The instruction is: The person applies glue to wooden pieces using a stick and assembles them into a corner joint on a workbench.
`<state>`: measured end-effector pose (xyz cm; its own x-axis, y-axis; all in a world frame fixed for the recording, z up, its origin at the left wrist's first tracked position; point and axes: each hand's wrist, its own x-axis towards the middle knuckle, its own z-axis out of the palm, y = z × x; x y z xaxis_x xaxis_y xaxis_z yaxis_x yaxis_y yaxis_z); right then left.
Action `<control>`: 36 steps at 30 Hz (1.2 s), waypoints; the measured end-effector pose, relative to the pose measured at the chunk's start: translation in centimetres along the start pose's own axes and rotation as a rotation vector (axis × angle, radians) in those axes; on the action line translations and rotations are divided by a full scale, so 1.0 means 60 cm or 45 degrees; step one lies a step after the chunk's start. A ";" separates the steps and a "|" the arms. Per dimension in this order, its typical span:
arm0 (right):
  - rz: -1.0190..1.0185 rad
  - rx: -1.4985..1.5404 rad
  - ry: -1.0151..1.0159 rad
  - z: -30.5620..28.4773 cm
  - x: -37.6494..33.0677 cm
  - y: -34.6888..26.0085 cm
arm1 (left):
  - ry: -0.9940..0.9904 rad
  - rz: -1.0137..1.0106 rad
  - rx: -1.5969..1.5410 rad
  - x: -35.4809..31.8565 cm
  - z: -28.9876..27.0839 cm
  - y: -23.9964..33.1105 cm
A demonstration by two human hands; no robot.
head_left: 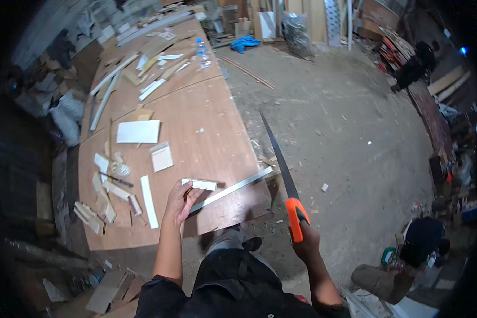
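My left hand (179, 203) holds a short white strip piece (200, 184) over the near end of a long brown workbench (212, 138). A long white strip (233, 189) lies on the bench right under that hand and sticks out past the bench's right edge. My right hand (305, 238) grips the orange handle of a hand saw (281, 164). The dark blade points up and away from me, its edge close to the overhanging end of the long strip. My dark trousers and one shoe show below.
White panels (138, 131), offcuts and thin strips litter the bench, with a water bottle (202, 53) at its far end. A dusty concrete floor (344, 122) lies to the right. Another person (421, 241) crouches at the lower right, and scrap wood piles sit at the left.
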<state>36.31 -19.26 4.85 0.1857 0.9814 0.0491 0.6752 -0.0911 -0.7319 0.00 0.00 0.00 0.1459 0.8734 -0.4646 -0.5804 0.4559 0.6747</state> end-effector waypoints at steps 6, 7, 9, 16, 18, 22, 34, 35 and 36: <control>-0.268 -0.350 -0.140 0.106 0.091 -0.028 | 0.064 0.040 -0.333 -0.106 -0.031 0.031; -0.329 -0.350 -0.126 0.126 0.104 -0.034 | 0.015 0.058 -0.388 -0.113 -0.039 0.040; -0.511 -0.358 -0.038 0.164 0.136 -0.037 | 0.081 0.023 -0.486 -0.111 -0.045 0.035; -0.689 -0.522 -0.103 0.292 0.212 -0.045 | 0.118 0.057 -0.262 -0.086 -0.140 0.069; -0.682 -0.559 -0.121 0.324 0.235 -0.049 | 0.162 0.026 -0.169 -0.070 -0.181 0.077; -0.689 -0.639 -0.099 0.387 0.278 -0.049 | 0.098 -0.075 -0.151 -0.061 -0.266 0.074; -0.599 -0.737 -0.473 0.543 0.361 -0.051 | 0.630 0.116 -0.232 -0.069 -0.492 0.033; -0.573 -0.761 -0.514 0.553 0.360 -0.051 | 0.717 0.170 -0.236 -0.069 -0.512 0.038; -0.543 -0.793 -0.550 0.564 0.362 -0.051 | 0.834 0.112 -0.009 -0.067 -0.534 0.052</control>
<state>14.15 8.06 -14.84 -0.3741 0.9196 -0.1201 0.9167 0.3470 -0.1983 -28.10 -7.56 -14.41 -0.4189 0.6215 -0.6621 -0.5732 0.3845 0.7236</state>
